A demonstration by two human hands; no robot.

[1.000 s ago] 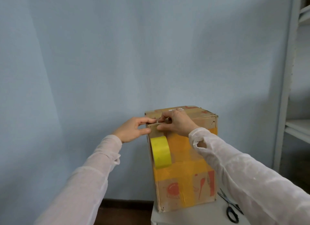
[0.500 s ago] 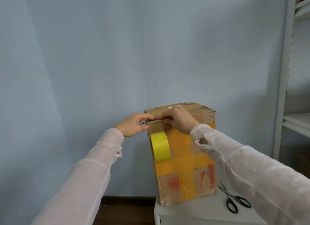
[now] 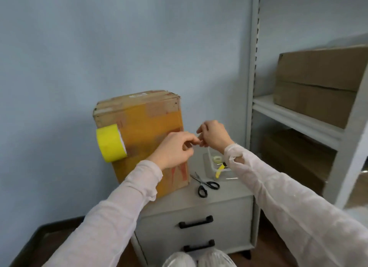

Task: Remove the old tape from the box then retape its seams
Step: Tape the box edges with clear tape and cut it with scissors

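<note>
Both hands are drawn in close, fingertip to fingertip, just in front of the box's right edge. The left hand [image 3: 175, 147] has its fingers curled into a pinch, and the right hand [image 3: 215, 136] pinches back at the same spot. What they hold is a thin, pale strip of old tape [image 3: 209, 153] that seems to trail down from the right hand, though it's too fine for me to be sure. The grip is closed on that scrap, not on the box [image 3: 139, 125], which stands upright on the left part of the table [image 3: 229, 190] with nobody touching it. Its top edge shows bare, scuffed cardboard, so I'd judge the peeling largely done up there, with this scrap on its way to being thrown out. The front face is covered in orange tape. A yellow tape roll [image 3: 110, 143] clings to the box's left edge part-way up, which suggests to me that the retaping is barely begun and most of it is yet to do. Black scissors [image 3: 206, 186] lie on the table just right of the box. Past them is a clear tray [image 3: 208, 163] with a small roll and a yellow cutter in it. Far right, a shelf [image 3: 288, 113] holds a plain carton.
</note>
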